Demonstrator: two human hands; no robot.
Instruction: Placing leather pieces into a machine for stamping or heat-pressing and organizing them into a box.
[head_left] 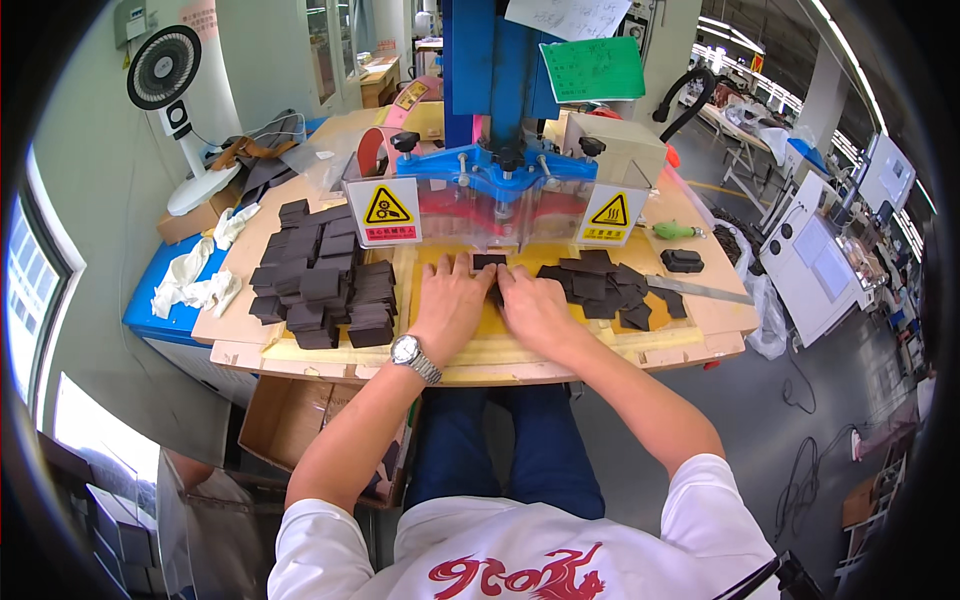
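Note:
A small dark brown rectangular piece [489,261] lies under the front of a blue press [497,165], between my two hands. My left hand [450,306], with a metal watch at its wrist, has its fingertips against the piece's left side. Opposite it, my right hand [533,306] pinches at the right side and near edge; the fingers partly cover what they grip. Tall stacks of similar dark pieces [322,268] stand left of my left hand. A loose heap of dark pieces [598,284] spreads to the right of my right hand.
A clear guard with warning signs [388,210] hangs just beyond my hands. On the right lie a metal ruler [700,289], a small black object [682,261] and a green-handled tool [678,230]. White cloths [195,280] and a fan [166,70] are at the left.

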